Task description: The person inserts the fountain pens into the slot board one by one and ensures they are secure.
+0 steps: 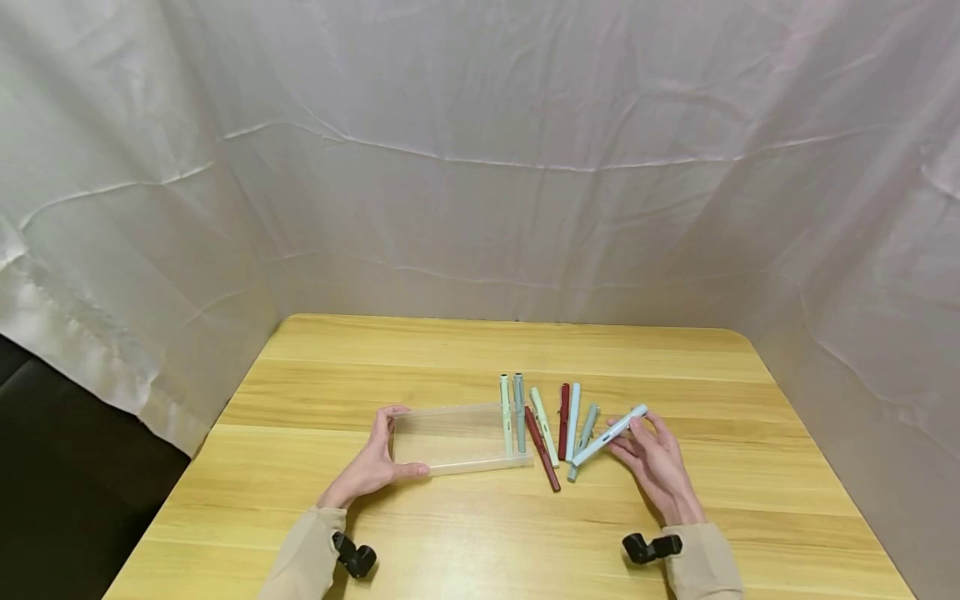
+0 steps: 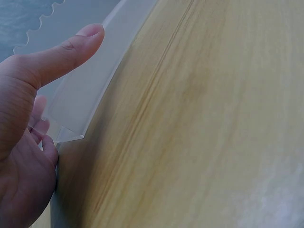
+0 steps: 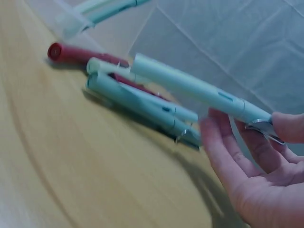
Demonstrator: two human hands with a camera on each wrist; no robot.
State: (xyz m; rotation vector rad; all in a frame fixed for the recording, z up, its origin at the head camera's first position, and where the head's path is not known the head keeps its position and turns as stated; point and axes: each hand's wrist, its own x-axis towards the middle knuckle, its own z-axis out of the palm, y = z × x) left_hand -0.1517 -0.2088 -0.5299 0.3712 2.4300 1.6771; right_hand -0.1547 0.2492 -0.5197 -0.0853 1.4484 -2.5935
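Observation:
My left hand (image 1: 377,465) grips the left end of a clear plastic pen tray (image 1: 450,469), thumb along the near wall and fingers round the far corner. In the left wrist view the tray's wavy-edged side (image 2: 40,23) shows behind the thumb. A light green pen (image 1: 506,417) and a grey-green pen (image 1: 519,417) lie side by side across the tray's right end. My right hand (image 1: 654,461) pinches a light blue pen (image 1: 611,435) by its clip end, thumb on top. That pen is raised at a slant over the loose pens.
Between tray and right hand lie two dark red pens (image 1: 543,450) (image 1: 564,421), a pale green pen (image 1: 545,427), another light blue pen (image 1: 573,421) and a grey-green pen (image 1: 590,423). The wooden table (image 1: 480,533) meets grey-white curtains (image 1: 480,208) at the back and sides.

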